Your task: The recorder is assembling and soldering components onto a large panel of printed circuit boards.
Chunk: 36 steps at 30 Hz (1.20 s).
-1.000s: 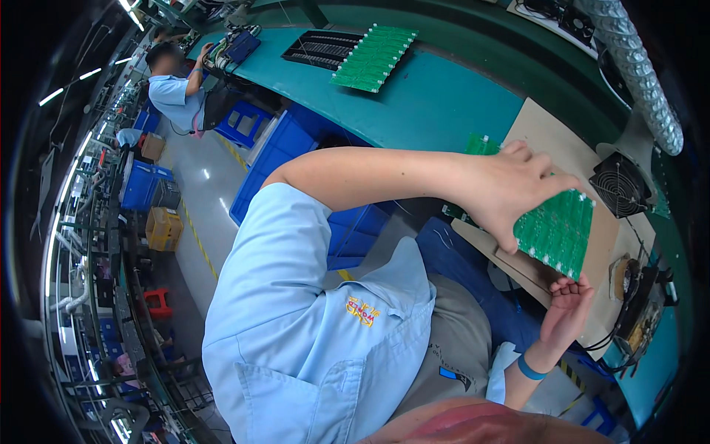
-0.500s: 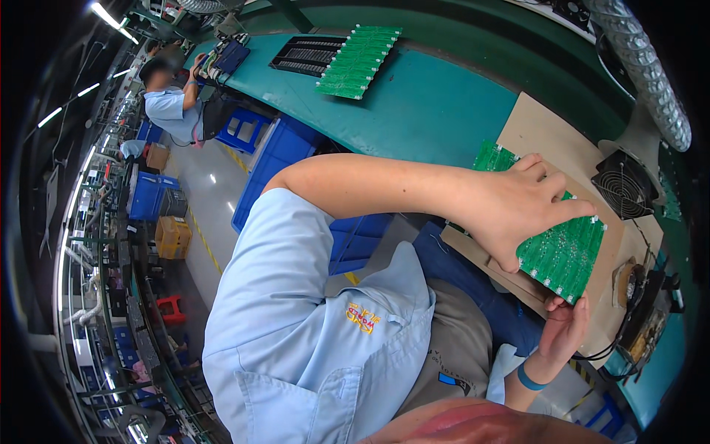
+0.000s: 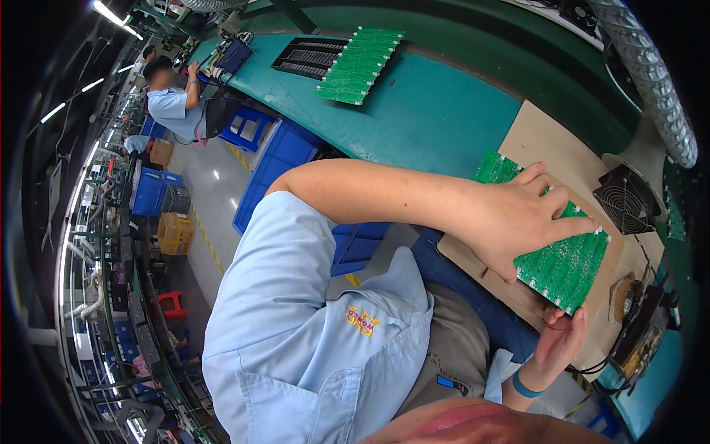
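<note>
A green printed circuit board panel (image 3: 566, 270) with small white parts along its edges is over a sheet of brown cardboard (image 3: 543, 137). My left hand (image 3: 521, 211) spans the panel from above, thumb at the near edge and fingers spread toward the far edge. Its palm hides the panel's middle. At the panel's near right corner, my right hand (image 3: 562, 337) pinches the edge with its fingertips. A blue band (image 3: 525, 386) circles my right wrist.
Farther left on the green bench (image 3: 421, 107), another circuit board panel (image 3: 359, 66) rests against a black slotted rack (image 3: 307, 57). A black fan (image 3: 625, 198) and a silver flexible duct (image 3: 651, 81) stand at right. Blue bins (image 3: 277, 159) are beside the bench; a co-worker (image 3: 174, 103) works at far left.
The view has shifted slightly. My right hand and the panel's near corner sit a little lower in the picture; both hands keep their places on the panel.
</note>
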Each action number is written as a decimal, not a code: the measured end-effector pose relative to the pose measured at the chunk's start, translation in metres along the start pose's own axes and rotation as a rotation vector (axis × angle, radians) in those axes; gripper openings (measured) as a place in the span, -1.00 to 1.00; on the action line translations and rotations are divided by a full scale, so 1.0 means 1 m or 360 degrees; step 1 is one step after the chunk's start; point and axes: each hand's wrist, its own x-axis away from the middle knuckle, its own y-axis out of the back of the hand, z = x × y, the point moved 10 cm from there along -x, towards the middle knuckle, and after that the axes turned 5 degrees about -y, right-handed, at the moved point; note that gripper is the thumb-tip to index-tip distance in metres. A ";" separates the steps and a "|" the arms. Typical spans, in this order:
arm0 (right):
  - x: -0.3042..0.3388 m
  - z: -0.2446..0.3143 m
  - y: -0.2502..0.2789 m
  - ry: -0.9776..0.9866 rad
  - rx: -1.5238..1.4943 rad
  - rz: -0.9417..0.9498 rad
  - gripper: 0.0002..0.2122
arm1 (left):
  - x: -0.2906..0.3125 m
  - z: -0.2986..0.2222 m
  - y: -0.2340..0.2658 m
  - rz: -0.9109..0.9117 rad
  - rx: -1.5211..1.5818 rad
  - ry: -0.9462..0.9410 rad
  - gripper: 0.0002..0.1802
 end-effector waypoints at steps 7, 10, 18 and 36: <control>0.001 0.003 0.005 0.0040 -0.0018 -0.0029 -0.72 | -0.007 0.004 -0.014 0.0092 -0.0009 0.0003 0.15; 0.000 -0.001 0.012 0.0059 -0.0074 -0.0078 -0.72 | -0.012 0.007 -0.017 0.0163 0.0036 -0.0007 0.18; -0.007 -0.005 -0.001 0.0031 -0.0146 -0.0030 -0.76 | -0.017 0.011 -0.026 0.0364 0.0111 0.0089 0.23; 0.009 0.007 -0.001 0.0101 -0.0078 -0.0026 -0.74 | 0.041 0.071 0.053 -0.0644 0.0740 0.0145 -0.38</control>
